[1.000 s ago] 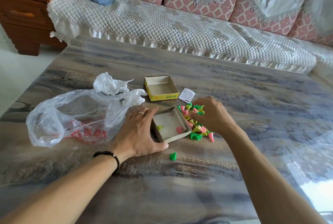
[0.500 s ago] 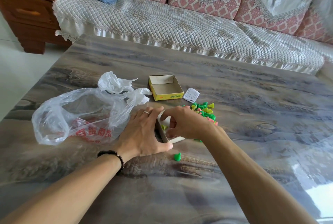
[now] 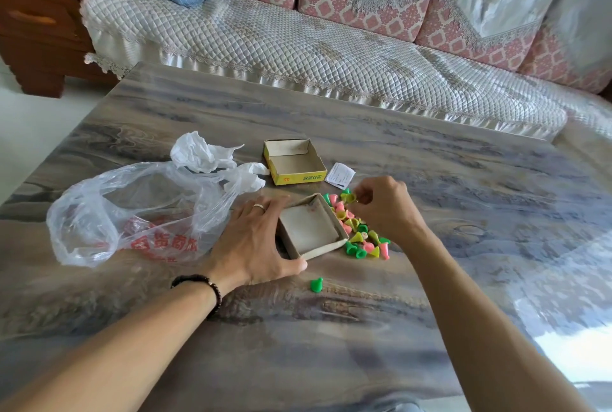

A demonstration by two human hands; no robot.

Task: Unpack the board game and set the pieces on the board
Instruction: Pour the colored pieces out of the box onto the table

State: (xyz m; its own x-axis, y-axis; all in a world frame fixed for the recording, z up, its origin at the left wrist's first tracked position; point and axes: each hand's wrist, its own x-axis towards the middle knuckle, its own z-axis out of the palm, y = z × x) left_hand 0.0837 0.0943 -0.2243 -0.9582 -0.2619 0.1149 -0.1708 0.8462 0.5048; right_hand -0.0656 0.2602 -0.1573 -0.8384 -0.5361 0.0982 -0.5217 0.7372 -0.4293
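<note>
Holding the shallow grey cardboard box tray (image 3: 309, 229) with my left hand (image 3: 255, 239), fingers spread flat along its far-left wall and thumb against the near corner, so it's steadied, not lifted. Tray looks emptied; I see nothing left inside. The pile of small pink, green and yellow plastic cone pieces (image 3: 359, 232) lies on the table just beside the tray's right wall, some touching it. My right hand (image 3: 384, 209) hovers over the far end of the pile, fingertips curled in a pinch; looks like a yellow-green piece is in it, but I can't tell for sure.

One stray green cone piece (image 3: 316, 285) sits apart, nearer me.

Risks: no board is in view, so pieces have nowhere to go yet. Cones are light and round-based on the glossy marbled table (image 3: 430, 163); a brush from my right wrist could scatter them or roll one away. The stray one is easy to miss. Sliding the tray right would plough into the pile.

Further out: yellow cardboard box lid (image 3: 294, 161), small white paper slip (image 3: 340, 174), clear plastic bag with red print (image 3: 132, 212).
</note>
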